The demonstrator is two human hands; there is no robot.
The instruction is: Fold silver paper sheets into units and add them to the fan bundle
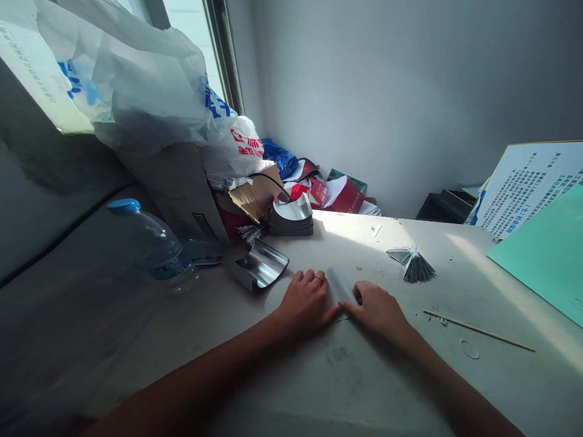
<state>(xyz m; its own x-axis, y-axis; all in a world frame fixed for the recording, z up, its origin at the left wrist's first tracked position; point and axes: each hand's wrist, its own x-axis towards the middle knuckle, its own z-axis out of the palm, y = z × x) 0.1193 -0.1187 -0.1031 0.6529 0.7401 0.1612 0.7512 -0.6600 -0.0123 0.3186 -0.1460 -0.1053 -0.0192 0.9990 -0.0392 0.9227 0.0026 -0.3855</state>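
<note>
A small silvery-grey sheet lies on the pale table between my two hands. My left hand, with a ring on one finger, presses on the sheet's left side, its fingers close together. My right hand has its fingers curled and its thumb against the sheet's lower right edge. Both thumbs almost meet at the near edge. Left of my hands rests a curved shiny metallic piece, and behind it a stack of curved dark sheets.
A bottle with a blue cap stands left. On the right are a folded fan-shaped bundle, a thin stick, a rubber band and a green board. Plastic bags and boxes stand back left.
</note>
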